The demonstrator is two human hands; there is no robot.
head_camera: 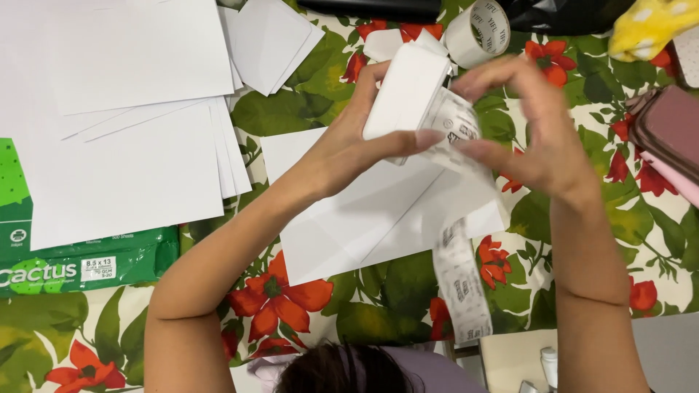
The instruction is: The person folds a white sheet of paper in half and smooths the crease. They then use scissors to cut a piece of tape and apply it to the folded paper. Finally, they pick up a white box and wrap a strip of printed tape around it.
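Fingers of the left hand [349, 138] wrap around a small white box [408, 91], thumb pressed along its lower edge, holding it up above the table. Fingers of the right hand [539, 131] curl in from the other side, fingertips pinching a printed paper strip [460, 280] where it comes out of the box. That strip is white with dark printed marks; it hangs down from the hands and trails toward the person's body. Both forearms reach up from the bottom of the view.

Under the hands lie a few loose white sheets [349, 218] on a tablecloth [378, 306] patterned with red flowers and green leaves. To the left sits a larger stack of white paper [124, 109], partly covering a green paper package [73, 269]. Just beyond the box is a roll of white tape [477, 33]. At the far right edge rests a pink pouch [670, 138], with a yellow dotted cloth [648, 25] above it.
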